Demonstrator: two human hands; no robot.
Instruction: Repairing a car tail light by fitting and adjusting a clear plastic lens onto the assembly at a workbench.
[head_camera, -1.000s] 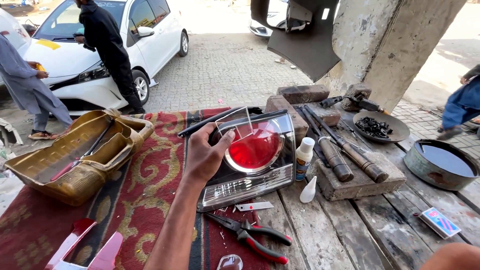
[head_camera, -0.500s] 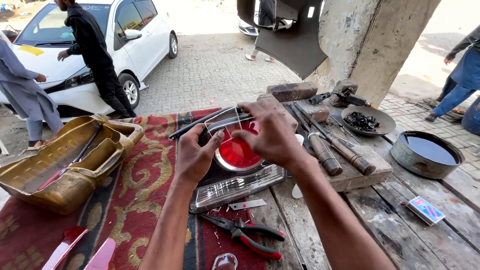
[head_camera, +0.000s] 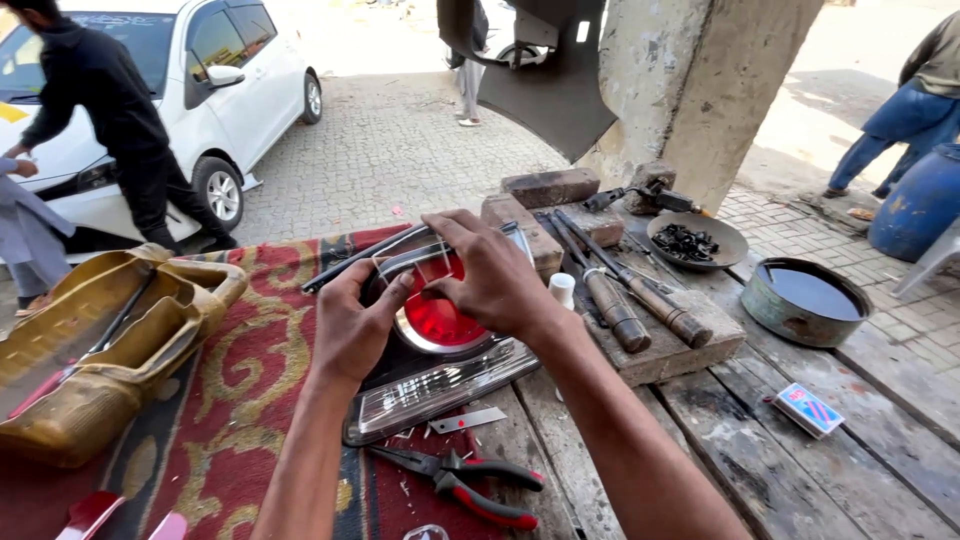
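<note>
A car tail lamp (head_camera: 440, 375) lies on the red patterned cloth (head_camera: 240, 400), long axis running from lower left to upper right, its red round lens facing up inside a clear, ribbed housing. Left hand (head_camera: 352, 328) and right hand (head_camera: 487, 275) both grip its upper edge; pliers (head_camera: 465, 482) lie just beside it.

Bright daylight falls on an open yard paved with grey cobbles (head_camera: 400, 150), where a white car (head_camera: 235, 90) is parked at the left. A rough concrete pillar (head_camera: 700, 90) rises at the far edge of a weathered plank workbench (head_camera: 800, 480) — partly covered by a red patterned rug (head_camera: 250, 400). A blue drum (head_camera: 920, 205) stands at the right, on brick paving (head_camera: 790, 215).
</note>
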